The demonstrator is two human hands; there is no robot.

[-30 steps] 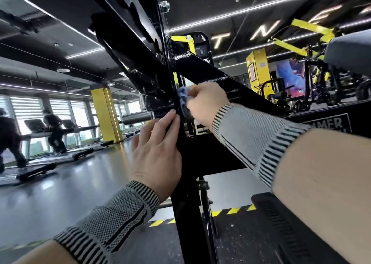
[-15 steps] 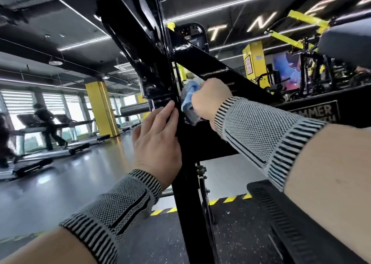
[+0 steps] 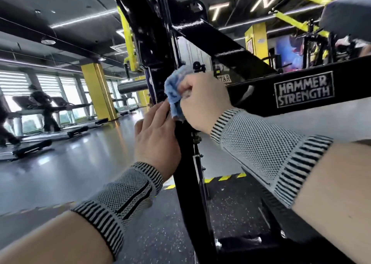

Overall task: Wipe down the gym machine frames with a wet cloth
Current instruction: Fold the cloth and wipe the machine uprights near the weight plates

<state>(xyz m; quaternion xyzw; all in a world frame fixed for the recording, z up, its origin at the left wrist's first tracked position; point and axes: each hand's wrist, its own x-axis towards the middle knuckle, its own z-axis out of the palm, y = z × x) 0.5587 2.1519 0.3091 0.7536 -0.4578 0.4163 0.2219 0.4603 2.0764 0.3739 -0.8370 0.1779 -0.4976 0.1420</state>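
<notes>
Head view gives me the blue cloth bunched up against the black upright post of the machine frame, right at the joint where the diagonal bar and the horizontal beam meet it. My right hand holds the cloth, fingers curled round the wad and pressing it to the metal. My left hand lies flat against the post just below the cloth, fingers straight and together, their tips nearly touching the fabric. Both wrists wear grey knitted sleeves with striped cuffs. The beam carries a white "HAMMER STRENGTH" label to the right of my hand. Beyond the frame I see a glossy dark floor, a strip of yellow and black tape, a yellow pillar and a blurred person on a treadmill by the windows.
</notes>
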